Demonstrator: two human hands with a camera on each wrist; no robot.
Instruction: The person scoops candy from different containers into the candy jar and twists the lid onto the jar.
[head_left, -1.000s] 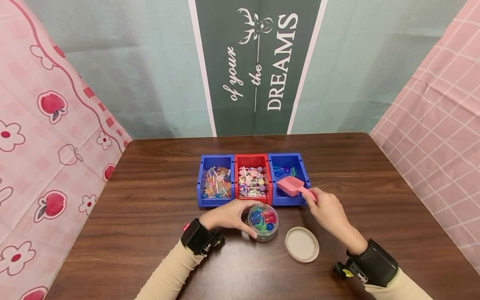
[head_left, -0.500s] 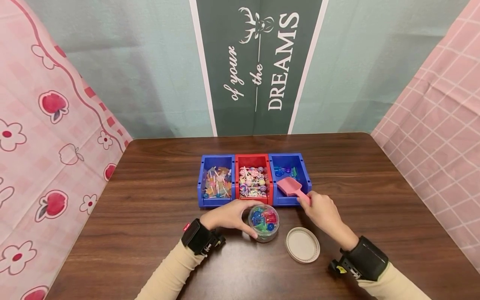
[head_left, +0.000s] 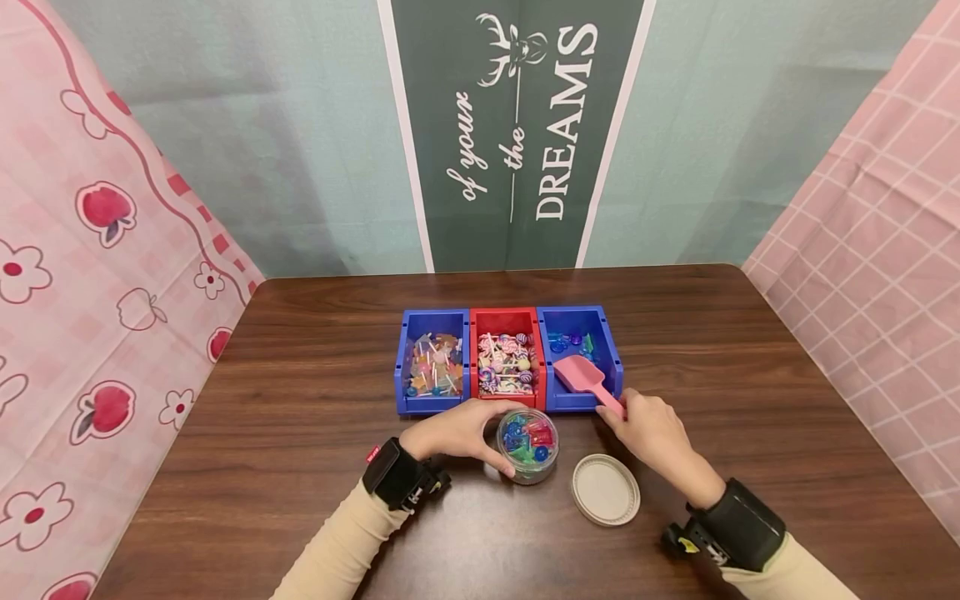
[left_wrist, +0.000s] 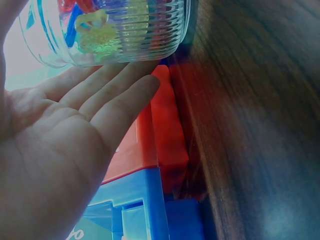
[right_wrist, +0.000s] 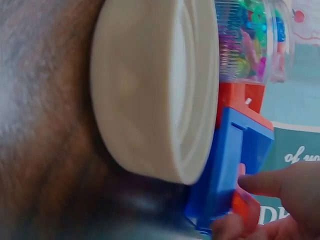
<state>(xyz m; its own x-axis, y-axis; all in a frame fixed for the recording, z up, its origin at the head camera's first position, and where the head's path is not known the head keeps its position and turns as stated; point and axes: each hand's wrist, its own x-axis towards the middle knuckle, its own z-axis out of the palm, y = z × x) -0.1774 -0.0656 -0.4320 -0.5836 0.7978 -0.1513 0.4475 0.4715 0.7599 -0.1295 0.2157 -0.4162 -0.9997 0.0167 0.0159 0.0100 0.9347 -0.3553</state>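
My left hand (head_left: 465, 432) holds a clear ridged jar (head_left: 527, 472) from its left side, thumb on the near side and fingers around the far side. Colourful translucent pieces (left_wrist: 100, 37) fill the open-topped jar. My right hand (head_left: 654, 429) grips the handle of a pink scoop (head_left: 579, 372), whose blade is in the right blue bin (head_left: 609, 350). Several blue, purple and green pieces (head_left: 564, 342) lie toward the back of that bin, beyond the scoop. In the right wrist view, the fingers (right_wrist: 265, 183) pinch the scoop handle at the bin's front.
A cream lid (head_left: 606, 490) lies on the brown table (head_left: 315, 350), right of the jar. To the left of the right bin stand a red bin (head_left: 504, 318) of small lollipops and another blue bin (head_left: 433, 322) with pale pieces and sticks. Curtains surround the table.
My right hand has lowered the scoop from over the right blue bin's front into it, moving slightly left, then a little back right. The left hand and jar stay in place.
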